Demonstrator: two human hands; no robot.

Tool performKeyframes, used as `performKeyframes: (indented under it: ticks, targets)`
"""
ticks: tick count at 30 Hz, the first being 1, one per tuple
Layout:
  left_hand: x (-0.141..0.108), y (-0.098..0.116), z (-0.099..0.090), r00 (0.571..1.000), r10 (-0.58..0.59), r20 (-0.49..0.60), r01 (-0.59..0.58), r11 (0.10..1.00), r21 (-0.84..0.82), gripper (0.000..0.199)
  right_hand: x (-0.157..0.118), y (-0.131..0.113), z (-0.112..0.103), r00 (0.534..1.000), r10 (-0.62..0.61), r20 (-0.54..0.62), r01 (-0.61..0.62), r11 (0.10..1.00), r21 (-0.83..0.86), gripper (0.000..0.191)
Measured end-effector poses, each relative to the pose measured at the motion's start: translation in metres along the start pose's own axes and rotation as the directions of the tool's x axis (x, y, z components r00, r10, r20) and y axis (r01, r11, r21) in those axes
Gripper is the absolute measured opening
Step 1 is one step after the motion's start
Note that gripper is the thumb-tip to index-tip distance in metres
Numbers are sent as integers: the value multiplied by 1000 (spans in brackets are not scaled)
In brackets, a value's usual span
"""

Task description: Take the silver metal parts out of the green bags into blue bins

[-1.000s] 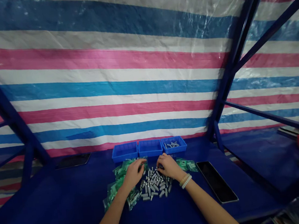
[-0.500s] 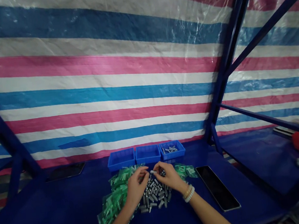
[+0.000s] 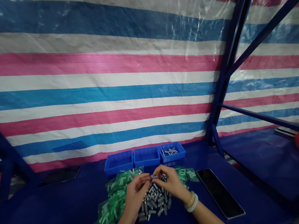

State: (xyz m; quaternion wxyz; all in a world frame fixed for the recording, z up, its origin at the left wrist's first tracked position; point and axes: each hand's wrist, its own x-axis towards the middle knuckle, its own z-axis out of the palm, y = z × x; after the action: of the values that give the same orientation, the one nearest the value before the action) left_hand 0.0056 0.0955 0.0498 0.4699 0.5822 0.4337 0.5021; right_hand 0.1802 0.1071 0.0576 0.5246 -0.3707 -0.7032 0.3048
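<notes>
Above a heap of small grey metal cylinders (image 3: 155, 199), my two hands meet at their fingertips. My right hand (image 3: 172, 183), with bracelets at its wrist, pinches a small metal cylinder (image 3: 153, 177) between thumb and forefinger. The thumb and fingers of my left hand (image 3: 136, 192) close on the left end of the same piece; the fingers partly hide it. Green-looking clear bags (image 3: 110, 210) of small parts lie beside my left forearm. More such bags (image 3: 189, 174) lie past my right hand.
Three blue bins stand in a row behind the heap: a left bin (image 3: 119, 167), a middle bin (image 3: 147, 161) and a right bin (image 3: 183, 154) holding small metal pieces. A phone (image 3: 221, 193) lies at right, a dark flat object (image 3: 61, 175) at left. Blue frame posts (image 3: 219, 87) flank the table.
My left hand has come to the small metal cylinder in my right fingers, closing the gap between the hands. The view has shifted slightly.
</notes>
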Motion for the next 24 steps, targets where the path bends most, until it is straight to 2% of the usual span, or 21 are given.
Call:
performKeyframes:
  ticks: [2, 6, 8, 11, 13, 15, 16, 17, 19, 21, 24]
  targets:
    - [-1, 2, 0, 996, 87, -23, -87, 996, 38, 28, 1, 6, 1, 998, 64, -21, -62, 992, 109, 14]
    - [-4, 3, 2, 973, 226, 54, -232, 960, 160, 21, -1, 18, 12, 989, 134, 61, -147, 920, 365, 23]
    - [-6, 3, 3, 962, 262, 71, -272, 937, 220, 20, -3, 22, 18, 986, 139, 89, -163, 895, 415, 24]
    - [-5, 5, 0, 952, 299, 67, -306, 911, 276, 22, -1, 26, 15, 991, 113, 78, -134, 916, 379, 19]
    - [1, 7, -6, 944, 327, 54, -325, 883, 338, 23, 5, 28, 1, 998, 67, -3, -64, 966, 250, 16]
    - [11, 11, -17, 931, 362, 40, -343, 834, 432, 25, 15, 31, -20, 989, -10, -148, 7, 1000, -21, 19]
    - [18, 13, -24, 925, 379, 38, -349, 802, 485, 26, 21, 34, -32, 978, -69, -195, 33, 982, -183, 22]
    - [26, 14, -31, 918, 395, 40, -353, 768, 534, 27, 27, 37, -44, 970, -113, -216, 35, 941, -335, 25]
    - [43, 16, -45, 912, 406, 58, -350, 697, 627, 31, 37, 45, -63, 981, -100, -168, -27, 783, -622, 32]
    - [57, 16, -56, 921, 376, 97, -319, 589, 742, 36, 40, 53, -74, 985, -55, -166, -80, 698, -711, 37]
    - [72, 10, -64, 956, 279, 91, -203, 405, 892, 43, 35, 63, -73, 990, 17, -142, -121, 627, -770, 40]
